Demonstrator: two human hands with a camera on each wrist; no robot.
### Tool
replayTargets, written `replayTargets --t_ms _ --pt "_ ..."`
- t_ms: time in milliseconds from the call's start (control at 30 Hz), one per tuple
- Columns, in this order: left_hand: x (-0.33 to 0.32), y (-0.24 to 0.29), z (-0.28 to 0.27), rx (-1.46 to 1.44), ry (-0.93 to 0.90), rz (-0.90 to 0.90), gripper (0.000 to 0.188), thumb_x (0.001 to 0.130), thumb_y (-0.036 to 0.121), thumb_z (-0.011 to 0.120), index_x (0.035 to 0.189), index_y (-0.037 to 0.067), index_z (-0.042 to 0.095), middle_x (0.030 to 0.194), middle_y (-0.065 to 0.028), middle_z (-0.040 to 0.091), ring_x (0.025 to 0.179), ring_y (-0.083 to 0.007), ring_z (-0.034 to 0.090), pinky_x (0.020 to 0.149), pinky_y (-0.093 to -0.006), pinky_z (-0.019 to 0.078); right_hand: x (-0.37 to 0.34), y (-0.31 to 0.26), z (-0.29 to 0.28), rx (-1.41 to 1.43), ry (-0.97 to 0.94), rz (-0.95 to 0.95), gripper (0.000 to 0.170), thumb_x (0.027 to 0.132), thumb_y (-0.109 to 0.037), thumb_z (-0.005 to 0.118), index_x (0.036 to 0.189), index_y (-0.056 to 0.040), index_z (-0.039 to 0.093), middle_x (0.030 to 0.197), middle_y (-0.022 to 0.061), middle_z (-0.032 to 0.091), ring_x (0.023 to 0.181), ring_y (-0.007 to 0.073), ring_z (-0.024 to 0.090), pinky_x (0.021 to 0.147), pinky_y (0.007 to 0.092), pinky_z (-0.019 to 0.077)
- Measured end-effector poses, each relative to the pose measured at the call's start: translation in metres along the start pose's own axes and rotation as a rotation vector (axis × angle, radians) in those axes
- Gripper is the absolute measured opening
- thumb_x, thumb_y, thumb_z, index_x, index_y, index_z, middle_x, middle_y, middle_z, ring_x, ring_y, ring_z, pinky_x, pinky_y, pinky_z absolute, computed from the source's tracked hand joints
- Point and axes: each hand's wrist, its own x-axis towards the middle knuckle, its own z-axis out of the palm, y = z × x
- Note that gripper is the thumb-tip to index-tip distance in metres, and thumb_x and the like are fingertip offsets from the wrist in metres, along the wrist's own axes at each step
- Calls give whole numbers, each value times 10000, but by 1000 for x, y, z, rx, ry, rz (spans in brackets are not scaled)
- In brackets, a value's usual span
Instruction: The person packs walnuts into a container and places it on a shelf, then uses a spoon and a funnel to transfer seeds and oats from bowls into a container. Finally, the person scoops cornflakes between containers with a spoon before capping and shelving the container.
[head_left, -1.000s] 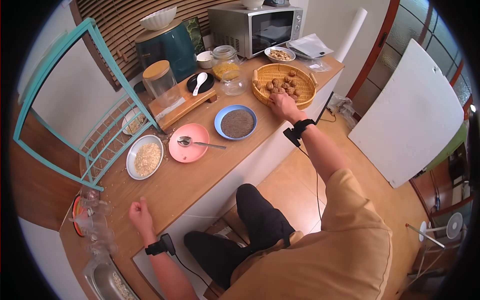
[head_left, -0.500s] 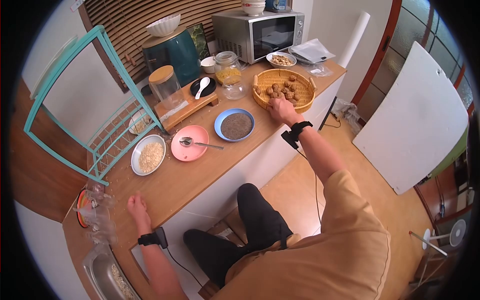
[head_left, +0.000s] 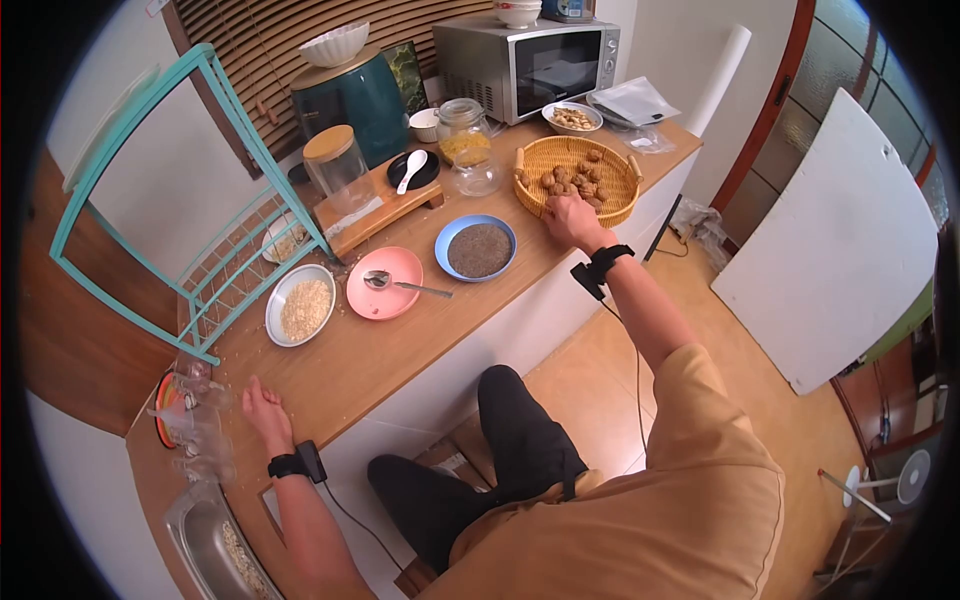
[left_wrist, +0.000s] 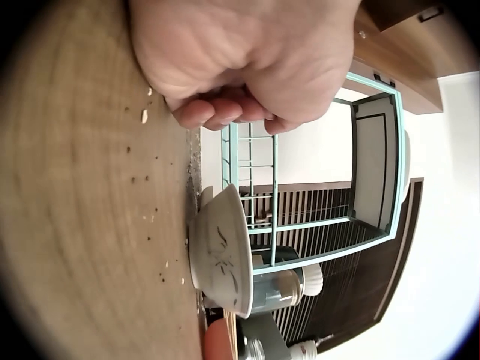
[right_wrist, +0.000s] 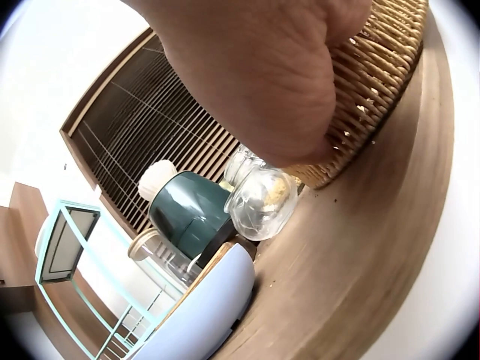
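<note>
My right hand (head_left: 573, 222) grips the near rim of a round wicker basket (head_left: 628, 203), which holds several walnuts (head_left: 562, 187). In the right wrist view the hand covers part of the basket's woven side (right_wrist: 367, 82); its fingertips are mostly hidden. Far to the left, my left hand (head_left: 266, 415) rests on the counter near its front edge, fingers loosely curled, holding nothing. A bowl of oat flakes (head_left: 304, 310) stands beyond it, and its patterned side (left_wrist: 219, 259) shows in the left wrist view.
A pink plate with a spoon (head_left: 380, 300) and a blue plate of dark seeds (head_left: 478, 250) stand between the hands. Behind are glass jars (head_left: 465, 135) and a microwave (head_left: 530, 70). A teal rack (head_left: 200, 200) and a sink (head_left: 215, 545) lie left.
The camera view has shifted slightly. My left hand has turned and its fingers have loosened a little. My right hand stays at the basket's near rim.
</note>
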Motion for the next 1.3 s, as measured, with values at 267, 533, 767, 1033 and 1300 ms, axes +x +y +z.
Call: replayTargets --t_ms 267,533,767,1033,1300 --pt "4 -6 -2 54 -69 61 291 943 219 553 707 135 404 562 42 356 492 -53 341 456 -215 273 -7 -2 -8 55 74 -15 224 785 -223 599 848 -11 636 942 201 635 861 381 617 748 461 506" --pt "4 -5 -1 21 -79 57 278 946 213 547 712 137 417 563 46 369 492 -48 347 455 -213 273 -15 8 -11 -1 59 -32 207 787 -223 612 806 -17 623 783 201 635 788 389 615 718 462 502" --pt "3 -6 0 40 -97 87 273 946 205 542 715 136 414 570 51 355 496 -45 336 453 -217 262 -14 9 -7 -22 63 -40 199 789 -223 611 796 -24 616 824 192 638 825 370 615 723 456 498" --pt "-4 -7 -2 96 -33 19 269 941 190 542 720 155 393 577 58 348 504 -43 326 478 -212 268 -6 7 -6 -103 8 -17 243 769 -270 630 762 -27 624 775 176 641 763 352 630 666 443 512" --pt "3 5 -9 25 29 -105 264 956 182 488 716 135 388 592 37 338 514 -57 344 496 -215 300 6 -1 -28 107 -39 -11 251 720 -251 659 743 -6 607 777 171 603 735 357 607 674 431 504"
